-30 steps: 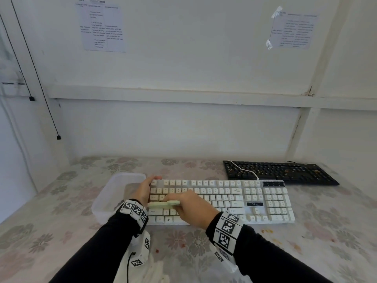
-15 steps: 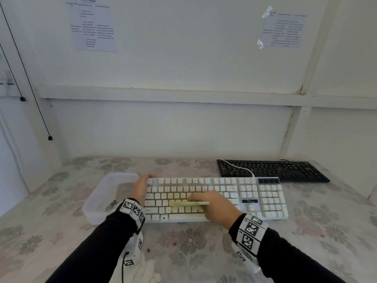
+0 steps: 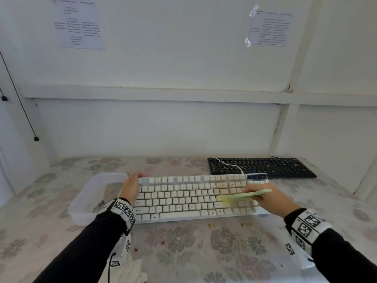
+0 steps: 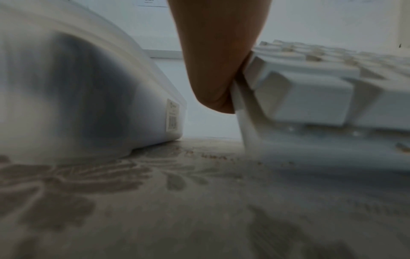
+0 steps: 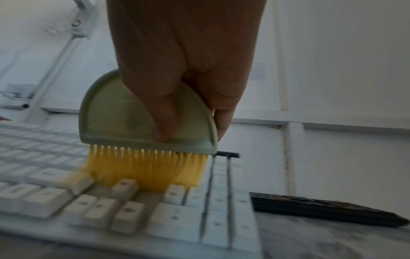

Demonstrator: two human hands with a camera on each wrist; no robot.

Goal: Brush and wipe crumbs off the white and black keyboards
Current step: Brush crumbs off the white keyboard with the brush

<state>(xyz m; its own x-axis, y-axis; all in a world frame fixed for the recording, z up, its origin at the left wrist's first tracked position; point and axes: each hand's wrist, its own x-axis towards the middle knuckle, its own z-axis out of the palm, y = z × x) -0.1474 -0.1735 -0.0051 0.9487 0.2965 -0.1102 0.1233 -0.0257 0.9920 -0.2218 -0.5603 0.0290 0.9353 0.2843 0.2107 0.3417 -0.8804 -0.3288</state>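
Observation:
The white keyboard (image 3: 193,198) lies across the middle of the flowered table. My left hand (image 3: 131,187) grips its left end, fingers curled over the top left corner; in the left wrist view the thumb (image 4: 213,70) presses the keyboard's (image 4: 310,98) side. My right hand (image 3: 269,198) pinches a green brush (image 3: 247,195) with yellow bristles (image 5: 146,170), which press on the keys at the right part of the white keyboard (image 5: 111,206). The black keyboard (image 3: 261,167) lies behind, at the right, with orange crumbs on its keys.
A clear plastic tub (image 3: 95,198) stands just left of the white keyboard, touching my left hand's side. Crumbs (image 3: 210,225) dot the tablecloth in front of the keyboard. A white cloth (image 3: 130,272) lies at the table's near edge. The wall stands close behind.
My right hand has swept the brush rightwards along the white keyboard, from its left part to near the number pad. The left hand has kept its hold on the left end.

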